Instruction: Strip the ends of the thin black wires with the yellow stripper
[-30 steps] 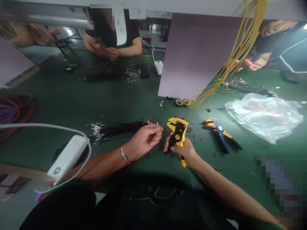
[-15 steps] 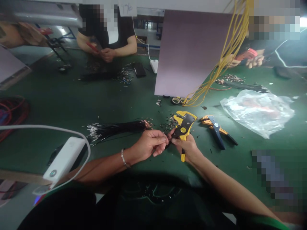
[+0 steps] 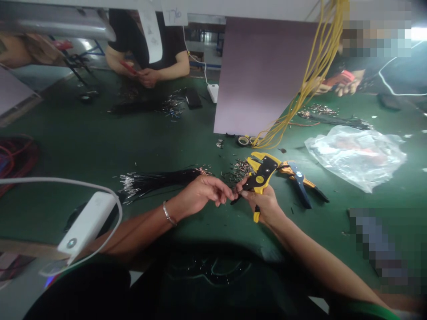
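Observation:
My right hand (image 3: 267,203) is wrapped round a yellow and black wire stripper (image 3: 259,178), whose jaws point up and to the left. Close against its fingertips is my left hand (image 3: 207,192), thumb and fingers pinched together; what lies between them is too small to make out. A short dark piece shows just below where the two hands meet. Behind my left hand lies a bundle of black wires (image 3: 163,180) with bared ends. Small cut bits (image 3: 240,169) are heaped just left of the stripper's jaws.
A second wire stripper (image 3: 302,182), blue and orange, lies to the right. Beyond it is a clear plastic bag (image 3: 356,153). Yellow wires (image 3: 310,84) hang beside an upright panel (image 3: 263,75). A white power bank (image 3: 88,220) sits at left. Two co-workers' hands work across the table.
The wire stripper and my right hand have shifted slightly right, and the stripper leans more. My left hand's fingers have moved, now pointing further down and right. The view has shifted a little.

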The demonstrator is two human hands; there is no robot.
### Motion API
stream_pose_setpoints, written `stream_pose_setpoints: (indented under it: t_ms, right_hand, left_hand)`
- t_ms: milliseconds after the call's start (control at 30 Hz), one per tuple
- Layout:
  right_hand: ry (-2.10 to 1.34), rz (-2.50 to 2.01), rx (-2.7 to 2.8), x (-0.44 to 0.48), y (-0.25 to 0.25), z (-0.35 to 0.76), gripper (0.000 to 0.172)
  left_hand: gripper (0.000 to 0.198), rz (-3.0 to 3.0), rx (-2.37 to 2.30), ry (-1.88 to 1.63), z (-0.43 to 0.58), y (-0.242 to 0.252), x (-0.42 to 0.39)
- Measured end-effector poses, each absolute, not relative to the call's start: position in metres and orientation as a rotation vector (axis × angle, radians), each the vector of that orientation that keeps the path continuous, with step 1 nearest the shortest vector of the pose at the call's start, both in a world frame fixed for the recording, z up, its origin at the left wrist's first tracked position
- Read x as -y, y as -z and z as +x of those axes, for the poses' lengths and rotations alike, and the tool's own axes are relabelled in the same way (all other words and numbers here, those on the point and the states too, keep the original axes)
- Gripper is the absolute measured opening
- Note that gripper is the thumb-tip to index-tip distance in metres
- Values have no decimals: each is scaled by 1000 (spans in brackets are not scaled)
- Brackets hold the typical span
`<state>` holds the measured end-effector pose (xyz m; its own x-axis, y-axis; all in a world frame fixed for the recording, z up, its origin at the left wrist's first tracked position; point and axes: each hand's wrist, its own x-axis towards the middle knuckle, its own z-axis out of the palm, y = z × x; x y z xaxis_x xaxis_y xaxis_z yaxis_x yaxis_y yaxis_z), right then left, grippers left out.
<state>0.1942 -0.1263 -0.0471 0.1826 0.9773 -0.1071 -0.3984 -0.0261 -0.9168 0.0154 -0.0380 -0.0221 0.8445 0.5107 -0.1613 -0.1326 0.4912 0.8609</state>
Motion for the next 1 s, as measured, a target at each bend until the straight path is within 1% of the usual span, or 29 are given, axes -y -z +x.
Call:
stream_pose_setpoints:
  t_ms: [67,167,300,467,633,733,900,1000]
  right_hand:
    - [-1251,-1047,745,126,46,195,28]
    - [-1251,-1033,775,127,45,196,28]
    - [-1236,-1070,825,129,46,194,30]
    - [-1221,-1093,875,129,43,192,29]
    - [-1203,-1081,873,129,37,190,30]
    - [-1199,-1095,896,129,36,190,31]
    - [-1221,-1082,902,130,40,191,29]
    - [-1246,-1054,875,130,42,192,28]
  left_hand:
    - [25,1040,-371,-395,13,22,32]
    - [22,1010,-350,-358,11,22,27]
    - [36,890,-477,-220,13,28,29]
    - [22,782,-556,-193,18,35,37]
    - [25,915,-630,-195,20,30,46]
    - [26,993,-696,-118,20,25,50]
    - [17,1032,-650,48,18,25,52]
    - [11,1061,-629,2,17,27,53]
